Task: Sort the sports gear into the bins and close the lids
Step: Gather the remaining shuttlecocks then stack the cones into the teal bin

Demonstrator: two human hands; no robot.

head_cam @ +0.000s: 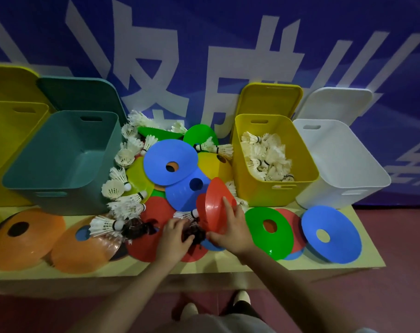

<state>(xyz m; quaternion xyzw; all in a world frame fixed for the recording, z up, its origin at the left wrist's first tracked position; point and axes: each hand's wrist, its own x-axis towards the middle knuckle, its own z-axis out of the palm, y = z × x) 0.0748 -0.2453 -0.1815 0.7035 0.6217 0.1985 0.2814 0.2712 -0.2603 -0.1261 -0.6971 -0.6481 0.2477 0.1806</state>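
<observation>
Pale wooden bench [228, 265], four open bins, disc cones, shuttlecocks, perhaps netting.

1. The far-left yellow bin [5, 131], well left of the hands, is cut off by the picture's edge.
2. The dark clump [192, 234] between the hands is too blurred to identify.
3. The left hand [174, 236] has its fingertips hidden in that clump.
4. The red cone [216, 207] above the right hand [230, 230] hides part of a blue cone [187, 191].
5. The bench [228, 263] runs past the left edge.
</observation>
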